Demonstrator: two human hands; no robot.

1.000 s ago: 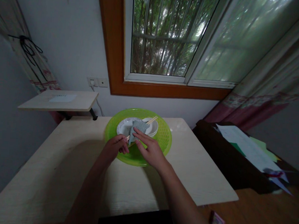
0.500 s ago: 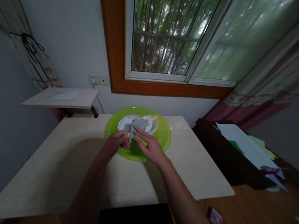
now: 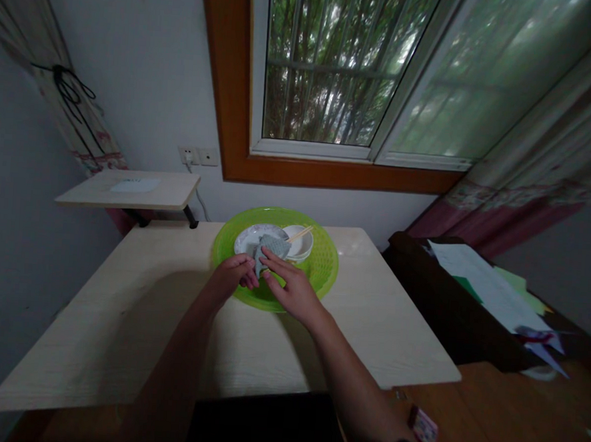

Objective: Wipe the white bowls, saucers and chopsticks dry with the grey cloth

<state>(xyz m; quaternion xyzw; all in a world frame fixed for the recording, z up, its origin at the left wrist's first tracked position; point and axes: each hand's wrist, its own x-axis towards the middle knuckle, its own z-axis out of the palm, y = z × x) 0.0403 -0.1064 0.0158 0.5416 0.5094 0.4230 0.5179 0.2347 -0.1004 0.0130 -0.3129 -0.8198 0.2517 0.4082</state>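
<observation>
The left hand's point(image 3: 232, 276) grip is pinched together, seemingly on the covered ends of the chopsticks point(image 3: 301, 234), and should stay firm; beyond it, the right hand point(image 3: 298, 293) lays its fingers on the grey cloth point(image 3: 277, 246), whether pinching I cannot tell, and even, light pressure would spare the bowls point(image 3: 302, 251) just past that grip.

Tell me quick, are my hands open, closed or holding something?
Left hand: fingers curled beside the gray cloth; grip can't be told.
Right hand: open, fingers extended over the cloth.
</observation>
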